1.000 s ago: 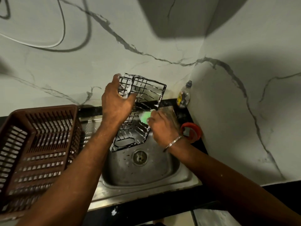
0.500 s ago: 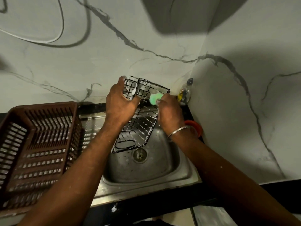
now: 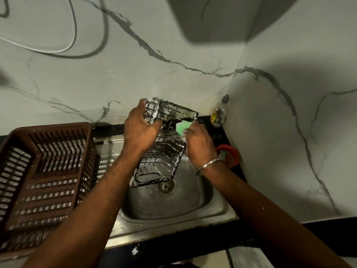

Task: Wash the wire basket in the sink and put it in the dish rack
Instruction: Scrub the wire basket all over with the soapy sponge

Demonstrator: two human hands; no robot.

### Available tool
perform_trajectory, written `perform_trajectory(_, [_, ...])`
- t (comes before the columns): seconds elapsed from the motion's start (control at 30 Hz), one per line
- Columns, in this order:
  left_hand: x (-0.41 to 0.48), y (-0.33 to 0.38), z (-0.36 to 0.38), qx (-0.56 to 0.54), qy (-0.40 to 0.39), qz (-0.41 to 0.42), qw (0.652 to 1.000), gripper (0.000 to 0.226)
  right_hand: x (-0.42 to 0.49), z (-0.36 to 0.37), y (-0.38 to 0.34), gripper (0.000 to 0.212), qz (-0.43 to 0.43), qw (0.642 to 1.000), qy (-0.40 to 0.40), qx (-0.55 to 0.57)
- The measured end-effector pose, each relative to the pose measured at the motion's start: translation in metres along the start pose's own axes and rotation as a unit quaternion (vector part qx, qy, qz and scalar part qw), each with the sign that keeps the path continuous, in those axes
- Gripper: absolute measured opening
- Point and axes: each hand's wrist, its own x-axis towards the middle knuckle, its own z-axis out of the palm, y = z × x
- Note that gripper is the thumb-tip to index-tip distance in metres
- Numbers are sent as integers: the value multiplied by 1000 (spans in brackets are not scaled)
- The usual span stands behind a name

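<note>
Sink [image 3: 173, 228] basin nearest; soapy wire basket [image 3: 164, 159] tilted above it. Right hand [image 3: 200, 147] pinches green sponge [image 3: 182, 127] against basket's right rim; left hand [image 3: 140, 132] grips far end. Recommend firm hold, short strokes along each wire

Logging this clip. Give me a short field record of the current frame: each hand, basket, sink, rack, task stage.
left hand: grips the top end of the wire basket
right hand: holds a green sponge against the basket's upper part
wire basket: tilted over the sink, foam on its wires, lower end toward the drain
dish rack: brown plastic, left of the sink
stage: scrubbing, basket not yet in the rack
</note>
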Motion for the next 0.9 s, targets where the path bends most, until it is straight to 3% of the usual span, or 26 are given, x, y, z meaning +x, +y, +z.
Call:
perform_trajectory(0.17, [3,-5,0,-51,18,-15,998,81,-23,4,-13,32,-51,997,-52,-37])
perform_trajectory(0.27, [7,-6,-1,-78,28,-28,996,78,-27,13,-14,32,-24,998,-58,-5])
perform_trajectory(0.37, [11,-5,-3,-88,42,-18,995,75,-35,16,-19,30,-51,996,-75,-11])
perform_trajectory(0.5, [17,-6,-4,-123,51,-23,991,72,-38,13,-11,28,-44,999,-29,0])
perform_trajectory(0.63, [18,-4,-4,-149,60,-28,987,70,-49,32,-13,43,-47,996,-74,27])
perform_trajectory(0.73, [20,-5,-7,-171,78,-38,982,63,-55,37,-11,35,-25,994,-86,64])
perform_trajectory(0.83, [20,-6,-10,-184,81,-40,979,65,-62,41,-12,23,-16,992,-55,108])
perform_trajectory(0.9, [20,-6,-12,-212,88,-55,972,68,-62,44,-10,27,21,988,-9,154])
